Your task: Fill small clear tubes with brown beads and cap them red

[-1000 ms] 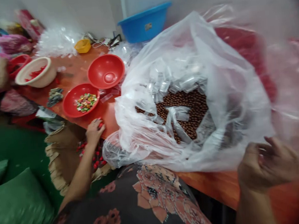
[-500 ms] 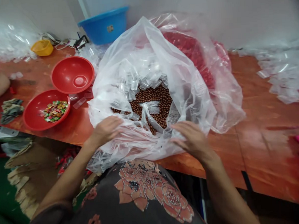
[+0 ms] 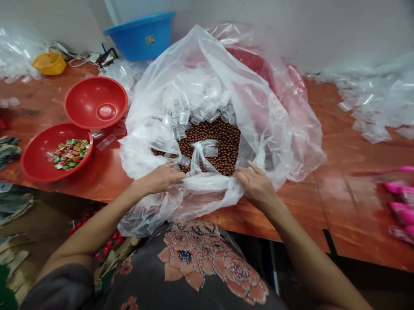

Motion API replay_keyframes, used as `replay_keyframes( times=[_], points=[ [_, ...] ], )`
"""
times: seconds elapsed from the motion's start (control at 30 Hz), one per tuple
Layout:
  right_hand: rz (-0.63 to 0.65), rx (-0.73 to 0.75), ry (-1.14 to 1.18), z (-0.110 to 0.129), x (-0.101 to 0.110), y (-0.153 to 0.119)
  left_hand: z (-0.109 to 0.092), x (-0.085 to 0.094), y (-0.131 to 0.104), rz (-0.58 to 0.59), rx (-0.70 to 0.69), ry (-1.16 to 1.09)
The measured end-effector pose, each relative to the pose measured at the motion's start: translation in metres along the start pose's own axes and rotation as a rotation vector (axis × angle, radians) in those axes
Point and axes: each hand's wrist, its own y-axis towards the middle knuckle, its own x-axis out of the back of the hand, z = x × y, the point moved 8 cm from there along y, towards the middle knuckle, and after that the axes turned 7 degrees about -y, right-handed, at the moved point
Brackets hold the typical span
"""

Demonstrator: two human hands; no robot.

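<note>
A: State the layout, largest item first.

B: I see the orange table (image 3: 338, 184) carrying a white plastic bag (image 3: 260, 105), mouth open. Two red bowls (image 3: 87, 99) stand to its left.

A: Report the grip.

B: I read the left hand (image 3: 164, 177) as closed on the bag's near rim. The right hand (image 3: 256, 182) grips the same rim farther right, the film bunched between them.

A: Contents?

B: Inside the bag, I see clear packets (image 3: 194, 99) heaped toward the back and small brown balls (image 3: 223, 142) nearer the hands.

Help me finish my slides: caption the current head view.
Left hand and right hand hold the near side of a bag of brown balls; red bowls stand left.
</note>
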Motion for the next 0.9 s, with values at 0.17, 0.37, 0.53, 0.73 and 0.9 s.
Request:
replay_keyframes(
  times=[0.17,0.37,0.53,0.73,0.9],
  points=[
    [-0.158,-0.06,-0.122,-0.026,0.044,0.025,-0.013,0.037,0.004,-0.051,0.051,-0.096],
    [-0.383,-0.139,-0.118,-0.042,0.104,0.036,-0.033,0.086,0.003,-0.22,0.02,-0.142],
    [-0.375,-0.03,0.054,-0.016,0.105,0.007,-0.034,0.055,-0.004,-0.083,0.012,-0.284],
    [0.018,0.081,0.087,0.017,0.037,-0.03,-0.022,-0.019,0.0,0.104,-0.001,-0.305],
    [0.373,-0.013,0.072,0.022,-0.026,-0.055,0.0,-0.053,0.006,0.102,0.037,-0.2]
  ],
)
